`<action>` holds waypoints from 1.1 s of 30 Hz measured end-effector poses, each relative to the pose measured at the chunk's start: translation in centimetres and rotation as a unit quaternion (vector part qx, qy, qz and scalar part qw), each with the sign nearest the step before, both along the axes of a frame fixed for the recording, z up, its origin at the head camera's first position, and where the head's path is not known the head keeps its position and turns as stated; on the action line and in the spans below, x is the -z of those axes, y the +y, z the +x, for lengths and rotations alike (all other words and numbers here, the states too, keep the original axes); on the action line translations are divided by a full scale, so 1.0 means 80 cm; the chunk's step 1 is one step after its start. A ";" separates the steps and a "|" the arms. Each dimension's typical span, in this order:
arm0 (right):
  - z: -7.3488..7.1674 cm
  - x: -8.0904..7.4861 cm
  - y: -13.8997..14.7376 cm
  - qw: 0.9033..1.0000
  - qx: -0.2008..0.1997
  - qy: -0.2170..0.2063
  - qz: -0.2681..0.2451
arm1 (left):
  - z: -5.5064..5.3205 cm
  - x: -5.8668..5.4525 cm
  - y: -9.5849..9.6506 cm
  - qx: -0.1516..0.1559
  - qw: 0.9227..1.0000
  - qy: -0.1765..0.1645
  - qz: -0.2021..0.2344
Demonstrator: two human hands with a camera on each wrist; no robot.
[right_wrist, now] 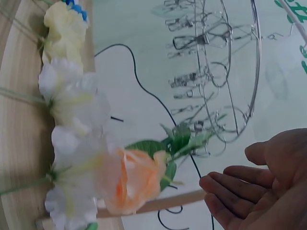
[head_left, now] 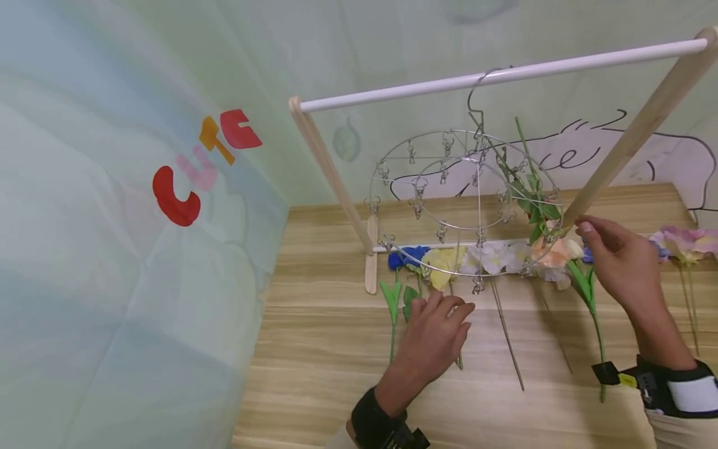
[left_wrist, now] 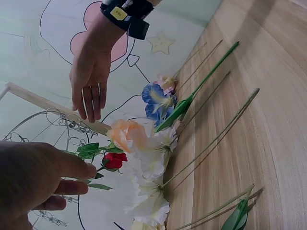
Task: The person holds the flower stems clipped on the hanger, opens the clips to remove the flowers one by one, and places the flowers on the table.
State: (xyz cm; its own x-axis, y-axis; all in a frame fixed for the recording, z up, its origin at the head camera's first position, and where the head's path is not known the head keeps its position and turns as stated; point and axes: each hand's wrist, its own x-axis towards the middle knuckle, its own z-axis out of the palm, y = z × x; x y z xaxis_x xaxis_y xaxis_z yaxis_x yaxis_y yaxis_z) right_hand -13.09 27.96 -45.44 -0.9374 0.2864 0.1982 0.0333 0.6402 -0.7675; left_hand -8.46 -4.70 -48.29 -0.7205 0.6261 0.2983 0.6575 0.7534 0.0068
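Note:
A round metal clip hanger (head_left: 479, 187) hangs by its hook from a white rod (head_left: 392, 91). From its right side a peach rose (right_wrist: 132, 179) and a red rose (left_wrist: 114, 160) hang head down, leafy stems up among the clips. My right hand (head_left: 628, 262) is beside the right wooden post, near the peach rose; its fingers are relaxed and hold nothing. Below the hanger's front rim, my left hand (head_left: 434, 333) hovers over the flower stems with loosely bent fingers and nothing in them.
Artificial flowers lie in a row on the wooden table (head_left: 314, 343): a blue one (head_left: 414, 255), a yellow one (head_left: 443, 265), white ones (head_left: 493, 257) and pink ones (head_left: 681, 242) at the far right. The rod's wooden posts (head_left: 331, 168) stand at either side.

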 end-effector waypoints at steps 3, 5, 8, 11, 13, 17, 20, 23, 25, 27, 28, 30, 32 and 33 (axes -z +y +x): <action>-0.007 -0.002 -0.012 1.000 -0.022 -0.005 -0.008 | 0.001 0.001 -0.001 0.001 1.000 -0.001 0.007; -0.011 -0.003 -0.019 0.999 -0.035 -0.014 -0.013 | 0.002 0.002 -0.001 0.000 1.000 0.000 0.011; -0.013 -0.004 -0.027 0.997 -0.055 -0.029 -0.035 | 0.003 0.003 -0.002 -0.001 1.000 0.008 0.014; -0.014 -0.003 -0.033 0.996 -0.064 -0.037 -0.059 | 0.005 0.005 -0.003 -0.003 1.000 0.015 0.018; -0.013 -0.003 -0.036 0.995 -0.069 -0.033 -0.069 | 0.005 0.005 -0.004 -0.003 1.000 0.016 0.020; -0.010 -0.004 -0.041 0.993 -0.071 -0.024 -0.086 | 0.006 0.004 -0.005 -0.003 1.000 0.011 0.022; -0.006 -0.005 -0.044 0.993 -0.070 -0.021 -0.095 | 0.007 0.004 -0.006 -0.003 1.000 0.011 0.020; -0.001 -0.008 -0.047 0.992 -0.067 -0.026 -0.100 | 0.007 0.004 -0.007 -0.004 1.000 0.009 0.022; 0.002 -0.011 -0.049 0.993 -0.062 -0.037 -0.095 | 0.008 0.004 -0.007 -0.004 1.000 0.010 0.024; 0.004 -0.013 -0.052 0.992 -0.060 -0.049 -0.096 | 0.008 0.004 -0.008 -0.004 1.000 0.012 0.024; 0.005 -0.014 -0.053 0.992 -0.061 -0.055 -0.098 | 0.008 0.003 -0.008 -0.005 1.000 0.013 0.023; 0.007 -0.014 -0.055 0.990 -0.062 -0.069 -0.103 | 0.009 0.003 -0.009 -0.005 1.000 0.015 0.022; 0.009 -0.014 -0.057 0.989 -0.066 -0.077 -0.110 | 0.009 0.003 -0.009 -0.005 1.000 0.015 0.021; 0.011 -0.014 -0.059 0.988 -0.069 -0.077 -0.113 | 0.009 0.002 -0.009 -0.005 1.000 0.014 0.021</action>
State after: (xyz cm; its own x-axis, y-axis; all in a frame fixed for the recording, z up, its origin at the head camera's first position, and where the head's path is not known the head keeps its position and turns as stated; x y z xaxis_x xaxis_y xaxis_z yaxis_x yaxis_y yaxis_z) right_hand -12.24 23.25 -44.28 -0.9845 0.1753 -0.0050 0.0863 0.4594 -0.8840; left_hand -7.76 -5.43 -48.49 -0.7179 0.6047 0.3449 0.6498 0.7598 0.0202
